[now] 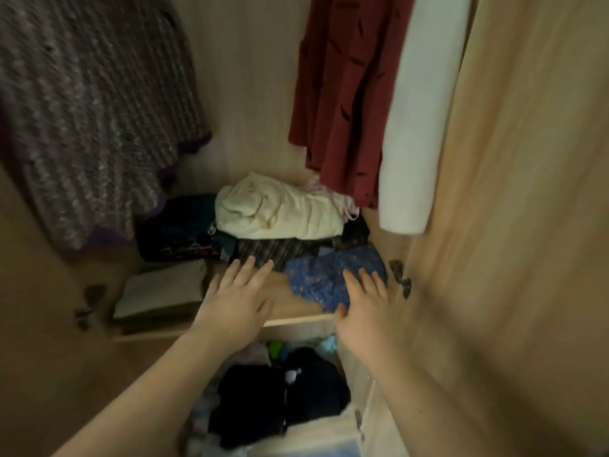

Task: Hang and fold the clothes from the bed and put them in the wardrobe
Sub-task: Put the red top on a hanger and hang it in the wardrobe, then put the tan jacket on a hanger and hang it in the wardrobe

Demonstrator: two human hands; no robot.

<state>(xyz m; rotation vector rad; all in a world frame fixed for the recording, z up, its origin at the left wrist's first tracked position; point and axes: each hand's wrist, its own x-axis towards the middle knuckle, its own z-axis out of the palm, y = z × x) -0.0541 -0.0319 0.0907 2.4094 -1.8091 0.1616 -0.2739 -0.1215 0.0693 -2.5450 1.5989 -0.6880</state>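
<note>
I look into the open wardrobe. A folded blue patterned garment (329, 275) lies on the wooden shelf (280, 313) at its front right. My right hand (362, 311) has straight fingers lying flat on the garment's near edge. My left hand (237, 298) hovers or rests with spread fingers over the bare shelf just left of it, fingertips near a dark striped garment (263, 252). A cream bundle (280, 209) sits behind, on top of the pile.
A striped knit (92, 110), a dark red dress (342, 94) and a white garment (418, 127) hang above the shelf. Dark clothes (178, 225) and a beige folded item (161, 291) lie at the left. The lower compartment holds black clothes (280, 400). The wardrobe door (527, 192) stands at the right.
</note>
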